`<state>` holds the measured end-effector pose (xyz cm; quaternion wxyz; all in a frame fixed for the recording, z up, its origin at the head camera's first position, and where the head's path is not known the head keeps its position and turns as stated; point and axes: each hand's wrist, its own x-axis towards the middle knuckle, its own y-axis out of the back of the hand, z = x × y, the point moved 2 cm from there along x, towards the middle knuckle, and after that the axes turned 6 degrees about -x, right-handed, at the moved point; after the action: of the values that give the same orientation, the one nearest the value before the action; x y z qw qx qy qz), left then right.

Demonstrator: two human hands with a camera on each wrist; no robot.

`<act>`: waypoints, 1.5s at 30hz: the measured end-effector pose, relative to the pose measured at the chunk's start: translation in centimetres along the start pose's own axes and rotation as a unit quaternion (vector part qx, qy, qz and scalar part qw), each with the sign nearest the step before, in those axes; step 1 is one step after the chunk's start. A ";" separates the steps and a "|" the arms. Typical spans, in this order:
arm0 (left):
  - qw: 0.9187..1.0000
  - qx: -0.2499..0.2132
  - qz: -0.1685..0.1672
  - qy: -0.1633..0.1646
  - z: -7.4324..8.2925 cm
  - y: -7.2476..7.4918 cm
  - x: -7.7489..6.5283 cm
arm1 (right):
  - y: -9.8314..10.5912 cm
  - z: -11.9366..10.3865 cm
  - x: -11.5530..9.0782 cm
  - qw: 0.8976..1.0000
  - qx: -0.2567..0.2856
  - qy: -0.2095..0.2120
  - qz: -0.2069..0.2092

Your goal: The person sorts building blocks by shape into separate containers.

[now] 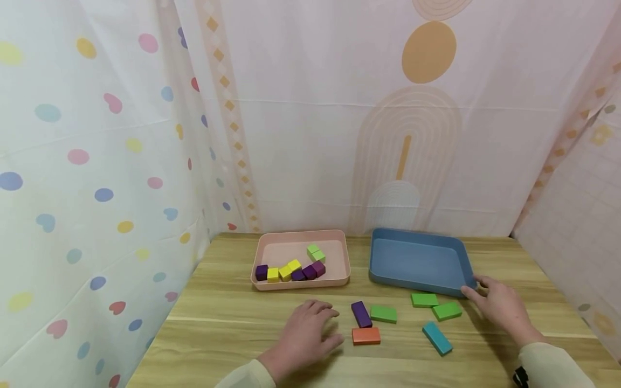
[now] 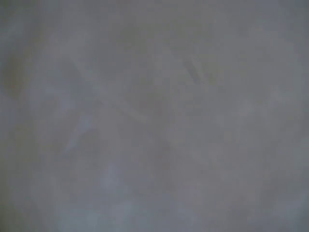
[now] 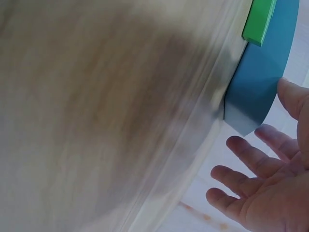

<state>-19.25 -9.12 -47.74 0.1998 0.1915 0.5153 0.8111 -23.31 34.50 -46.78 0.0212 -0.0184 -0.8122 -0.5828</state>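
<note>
Head view: the right hand, fingers spread and relaxed, reaches the near right corner of the blue tray, fingertips at its rim; whether they quite touch, I cannot tell. The tray lies up and left of that hand, its long axis running across the desk. The left hand rests flat, fingers loosely spread, well left of the tray, just beside a purple block and an orange block. No writing is visible anywhere.

Head view: high, facing forward-down over table. Right wrist: close, shares blue tray corner. Left wrist: blurred.
</note>
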 end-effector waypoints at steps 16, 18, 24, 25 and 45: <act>0.999 0.032 -0.042 -0.013 2.2 -3.0 2.7 | -0.3 0.0 0.1 1.000 0.006 0.000 -0.002; 0.998 0.034 -0.041 -0.016 2.2 -3.2 2.8 | -0.3 0.0 0.1 1.000 0.008 -0.002 -0.004; 0.999 0.036 -0.024 -0.032 2.0 -3.3 2.9 | -0.1 0.0 0.2 1.000 0.016 -0.009 -0.015; 0.999 0.036 -0.021 -0.034 2.0 -3.3 2.9 | -0.1 0.1 0.3 1.000 0.018 -0.011 -0.018; 0.994 0.050 0.083 -0.048 2.3 0.4 6.2 | 0.3 0.5 0.6 0.999 0.039 -0.018 -0.017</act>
<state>-23.37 -4.26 -45.84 0.1460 0.2823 0.5275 0.7879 -23.94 35.04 -46.62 -0.0023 -0.0142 -0.8350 -0.5501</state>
